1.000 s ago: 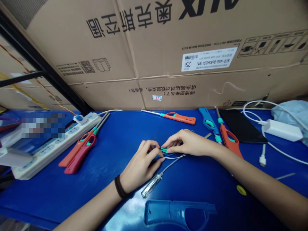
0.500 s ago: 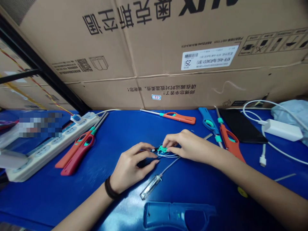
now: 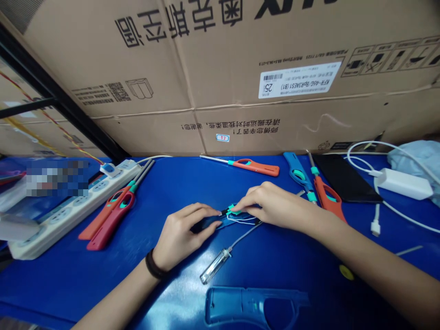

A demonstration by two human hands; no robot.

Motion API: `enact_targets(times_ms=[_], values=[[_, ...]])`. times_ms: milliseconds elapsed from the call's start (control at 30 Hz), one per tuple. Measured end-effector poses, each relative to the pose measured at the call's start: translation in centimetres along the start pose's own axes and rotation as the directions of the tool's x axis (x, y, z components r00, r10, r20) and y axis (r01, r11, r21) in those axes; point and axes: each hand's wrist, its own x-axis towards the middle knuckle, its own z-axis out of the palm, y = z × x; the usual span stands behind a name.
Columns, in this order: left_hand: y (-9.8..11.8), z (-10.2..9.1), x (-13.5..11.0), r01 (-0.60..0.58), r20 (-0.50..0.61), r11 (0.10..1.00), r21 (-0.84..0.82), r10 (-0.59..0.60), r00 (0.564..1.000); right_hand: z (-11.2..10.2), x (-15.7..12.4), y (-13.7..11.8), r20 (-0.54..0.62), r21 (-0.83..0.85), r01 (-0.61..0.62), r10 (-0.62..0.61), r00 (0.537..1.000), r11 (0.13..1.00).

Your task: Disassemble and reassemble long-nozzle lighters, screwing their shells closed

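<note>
A white plastic power strip (image 3: 77,211) is lying at the left of the blue surface (image 3: 51,284), a red plastic lighter (image 3: 106,231) is resting near it, and the left hand (image 3: 182,233) is grasping a blue plastic half-casing (image 3: 206,222) between its fingers near the middle. A clear cylindrical tank (image 3: 215,266) is lying nearer the viewer, while the right hand's (image 3: 268,204) fingers are touching a small green plastic piece (image 3: 236,210) at the casing; whether they are pinching it, I cannot tell.
</note>
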Motion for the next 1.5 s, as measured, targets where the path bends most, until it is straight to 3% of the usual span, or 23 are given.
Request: enact_targets(times_ms=[233, 833, 1067, 1300, 1500], values=[[0.0, 0.3, 0.0, -0.080, -0.028, 0.996, 0.043, 0.081, 0.996, 0.1, -0.1, -0.2, 0.017, -0.062, 0.001, 0.000, 1.000, 0.998], [0.1, 0.4, 0.1, -0.038, -0.001, 0.999, -0.026, 0.038, 0.999, -0.2, -0.1, -1.3, 0.058, -0.076, 0.001, 0.003, 0.998, 0.997], [0.0, 0.6, 0.3, -0.014, -0.017, 1.000, -0.022, 0.014, 1.000, 0.1, 0.1, -0.5, -0.012, 0.039, 0.024, -0.024, 1.000, 0.999], [-0.2, 0.5, 0.1, -0.058, -0.016, 0.998, -0.009, 0.058, 0.998, -0.9, -0.1, -0.9, 0.057, 0.213, -0.039, 0.027, 0.998, 0.976], [-0.1, 0.7, 0.1, -0.075, -0.027, 0.997, -0.006, 0.074, 0.997, -0.8, -0.1, -0.7, 0.052, 0.220, -0.103, 0.094, 0.994, 0.970]])
